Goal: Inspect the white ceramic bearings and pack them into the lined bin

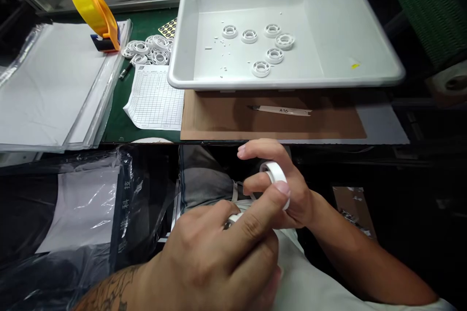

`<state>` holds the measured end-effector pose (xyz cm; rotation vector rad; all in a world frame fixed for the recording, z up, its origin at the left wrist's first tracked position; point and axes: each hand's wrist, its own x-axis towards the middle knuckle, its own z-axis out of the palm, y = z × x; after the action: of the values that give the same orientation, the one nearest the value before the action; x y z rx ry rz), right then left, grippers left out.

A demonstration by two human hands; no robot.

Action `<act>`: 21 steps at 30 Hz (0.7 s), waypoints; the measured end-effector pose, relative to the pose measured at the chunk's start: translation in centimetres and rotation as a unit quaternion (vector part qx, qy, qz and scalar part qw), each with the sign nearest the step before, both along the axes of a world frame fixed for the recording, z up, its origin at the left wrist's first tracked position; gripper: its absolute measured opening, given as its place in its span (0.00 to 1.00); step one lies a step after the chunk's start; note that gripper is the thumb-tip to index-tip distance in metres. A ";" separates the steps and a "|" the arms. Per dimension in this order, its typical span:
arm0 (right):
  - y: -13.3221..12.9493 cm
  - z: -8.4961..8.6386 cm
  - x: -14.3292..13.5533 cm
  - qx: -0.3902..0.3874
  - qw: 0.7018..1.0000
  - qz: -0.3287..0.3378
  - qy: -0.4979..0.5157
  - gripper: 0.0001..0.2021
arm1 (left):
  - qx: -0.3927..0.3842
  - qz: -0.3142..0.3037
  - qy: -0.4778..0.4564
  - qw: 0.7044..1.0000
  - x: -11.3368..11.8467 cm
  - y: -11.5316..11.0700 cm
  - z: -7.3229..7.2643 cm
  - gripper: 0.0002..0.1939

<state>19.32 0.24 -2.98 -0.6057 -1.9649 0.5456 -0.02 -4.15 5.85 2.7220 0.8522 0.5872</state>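
Observation:
My right hand (295, 189) holds a white plastic ring (280, 177) in front of my lap. Its index finger sticks out to the left above the ring, and another finger bends close to the opening. My left hand (215, 252) is nearer the camera, its fingers curled and one fingertip pressed against the ring's near side. A small white piece (235, 217) shows between the left thumb and fingers. Most of it is hidden, so I cannot tell what it is. Above the hands, several white bearing-like rings (261, 69) lie in a white tray (292, 82) among tiny white scraps.
A craft knife (284, 111) marked A16 lies on brown cardboard (219, 126) at the table edge. Left of the tray are a pile of white rings (158, 51), a printed form (156, 99), a tape dispenser (104, 24) and stacked bagged sheets (47, 82).

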 end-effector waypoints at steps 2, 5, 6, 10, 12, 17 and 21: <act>0.0 0.1 0.0 -0.015 1.000 0.008 0.006 0.21 | -0.007 -0.012 -0.008 1.000 -0.1 0.0 0.2 0.09; 0.1 0.6 0.0 -0.037 0.999 0.017 -0.001 0.21 | -0.036 0.002 -0.046 0.998 -0.6 -0.4 0.1 0.05; 0.2 0.7 0.0 -0.042 0.999 0.020 -0.010 0.21 | -0.046 0.025 -0.078 0.996 -0.9 -0.5 -0.1 0.04; 0.6 1.3 0.1 -0.038 0.997 0.032 -0.051 0.24 | -0.117 0.149 -0.239 0.952 -2.2 0.2 -1.6 0.15; 1.0 1.4 0.2 -0.032 0.996 0.033 -0.080 0.24 | -0.204 0.227 -0.329 0.894 -2.6 1.4 -3.1 0.16; 2.3 1.9 -0.7 -0.089 0.970 0.064 -0.216 0.23 | -0.566 0.280 -0.566 0.530 -2.1 3.9 -7.3 0.25; 3.2 2.0 -3.2 -0.139 0.940 0.100 -0.295 0.21 | -0.581 0.248 -0.624 0.460 -1.1 3.4 -8.9 0.33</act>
<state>16.09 3.47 -0.94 -0.8202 -2.5572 0.8512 -1.08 -0.77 -3.08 0.3608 0.9021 1.1728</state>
